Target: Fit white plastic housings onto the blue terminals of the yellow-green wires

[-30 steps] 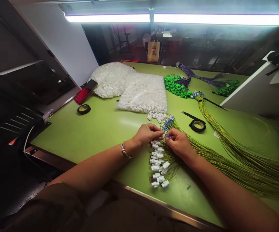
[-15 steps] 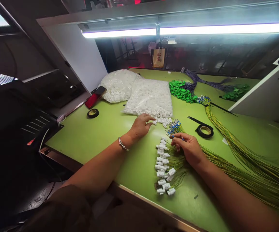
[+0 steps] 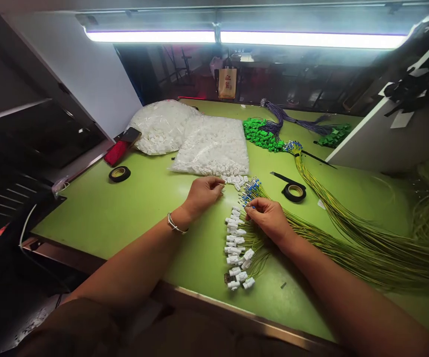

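Observation:
My left hand (image 3: 204, 194) is closed in a pinch on a small white plastic connector, mostly hidden by the fingers, just left of several loose white connectors (image 3: 236, 181). My right hand (image 3: 268, 218) pinches a yellow-green wire near its blue-sleeved end (image 3: 250, 206). Just beyond its fingertips lie the blue and metal terminal ends (image 3: 250, 189) of a bundle of yellow-green wires (image 3: 311, 233). Below and left of my right hand, white connectors with wires fitted (image 3: 234, 240) lie in a column on the green table (image 3: 140, 213).
Two clear bags of white connectors (image 3: 214, 144) lie behind my hands. A black tape roll (image 3: 119, 173) is at left and another tape roll (image 3: 294, 192) at right. Green connectors (image 3: 262, 134) on purple wires and a second wire bundle (image 3: 318, 191) lie farther back. Side panels flank the table.
My left hand has drawn back from the loose connectors and its fingers have closed. My right hand stays near the terminal ends, fingers still pinched. The whole view has shifted.

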`<state>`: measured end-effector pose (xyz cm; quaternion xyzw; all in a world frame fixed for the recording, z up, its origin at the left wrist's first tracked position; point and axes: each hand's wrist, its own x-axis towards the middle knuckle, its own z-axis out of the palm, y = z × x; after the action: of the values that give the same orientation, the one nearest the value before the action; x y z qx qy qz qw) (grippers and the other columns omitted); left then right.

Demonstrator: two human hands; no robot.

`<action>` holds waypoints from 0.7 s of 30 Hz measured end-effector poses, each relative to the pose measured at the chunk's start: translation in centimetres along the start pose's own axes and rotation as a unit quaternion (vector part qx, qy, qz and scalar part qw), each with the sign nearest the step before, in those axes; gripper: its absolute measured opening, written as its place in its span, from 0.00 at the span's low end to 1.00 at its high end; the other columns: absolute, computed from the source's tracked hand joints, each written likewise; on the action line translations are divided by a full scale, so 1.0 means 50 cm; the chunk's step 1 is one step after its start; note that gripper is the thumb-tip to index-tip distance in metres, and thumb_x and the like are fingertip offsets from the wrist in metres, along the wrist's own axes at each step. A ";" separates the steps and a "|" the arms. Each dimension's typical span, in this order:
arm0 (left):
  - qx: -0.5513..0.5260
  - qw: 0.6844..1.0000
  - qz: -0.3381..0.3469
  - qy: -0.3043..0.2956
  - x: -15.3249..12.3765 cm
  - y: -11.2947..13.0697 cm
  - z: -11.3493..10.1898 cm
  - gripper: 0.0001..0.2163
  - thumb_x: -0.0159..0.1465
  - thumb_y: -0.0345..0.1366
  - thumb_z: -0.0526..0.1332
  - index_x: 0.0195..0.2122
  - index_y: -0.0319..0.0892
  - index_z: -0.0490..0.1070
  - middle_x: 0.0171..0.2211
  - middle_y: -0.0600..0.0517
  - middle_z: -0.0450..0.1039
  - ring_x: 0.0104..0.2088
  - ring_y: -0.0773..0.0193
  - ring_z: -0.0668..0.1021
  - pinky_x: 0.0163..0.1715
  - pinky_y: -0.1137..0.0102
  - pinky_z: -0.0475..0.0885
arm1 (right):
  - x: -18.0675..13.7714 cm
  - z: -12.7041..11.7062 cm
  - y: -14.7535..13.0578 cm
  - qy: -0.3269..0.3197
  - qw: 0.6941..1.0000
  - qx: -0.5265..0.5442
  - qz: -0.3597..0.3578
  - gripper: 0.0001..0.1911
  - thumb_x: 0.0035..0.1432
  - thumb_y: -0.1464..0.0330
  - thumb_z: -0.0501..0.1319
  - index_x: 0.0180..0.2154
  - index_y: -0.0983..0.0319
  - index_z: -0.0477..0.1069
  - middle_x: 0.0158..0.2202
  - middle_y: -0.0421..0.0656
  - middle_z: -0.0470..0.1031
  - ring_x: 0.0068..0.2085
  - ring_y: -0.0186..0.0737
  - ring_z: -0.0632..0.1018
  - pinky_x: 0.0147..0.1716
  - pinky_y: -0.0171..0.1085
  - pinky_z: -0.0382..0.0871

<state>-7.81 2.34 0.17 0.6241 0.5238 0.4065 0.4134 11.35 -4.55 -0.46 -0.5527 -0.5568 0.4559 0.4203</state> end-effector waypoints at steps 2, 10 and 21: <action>-0.165 0.981 -0.096 -0.040 -0.017 0.009 0.006 0.09 0.52 0.36 0.67 0.31 0.36 0.75 0.28 0.49 0.74 0.28 0.66 0.77 0.34 0.70 0.71 | 0.000 0.000 0.000 0.023 0.999 -0.031 -0.033 0.10 0.46 0.63 0.61 0.24 0.64 0.69 0.18 0.38 0.67 0.20 0.29 0.63 0.20 0.31 0.57; -0.354 0.896 -0.212 -0.161 -0.052 0.025 0.020 0.14 0.44 0.33 0.73 0.30 0.32 0.75 0.29 0.49 0.75 0.28 0.69 0.78 0.35 0.75 0.72 | -0.007 0.003 0.000 0.055 0.992 -0.077 -0.079 0.06 0.46 0.68 0.59 0.21 0.63 0.67 0.18 0.36 0.62 0.21 0.30 0.61 0.22 0.32 0.57; -0.252 0.935 -0.189 -0.164 -0.065 0.031 0.037 0.16 0.44 0.40 0.73 0.28 0.33 0.73 0.20 0.49 0.74 0.22 0.70 0.76 0.26 0.75 0.70 | -0.014 0.001 0.011 0.057 0.975 -0.162 -0.145 0.05 0.50 0.68 0.58 0.24 0.61 0.68 0.19 0.38 0.67 0.21 0.32 0.65 0.22 0.32 0.60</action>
<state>-5.95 -1.20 0.79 0.4467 0.4376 0.3312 0.7066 11.44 -5.26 -0.97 -0.5521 -0.6722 0.2620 0.4180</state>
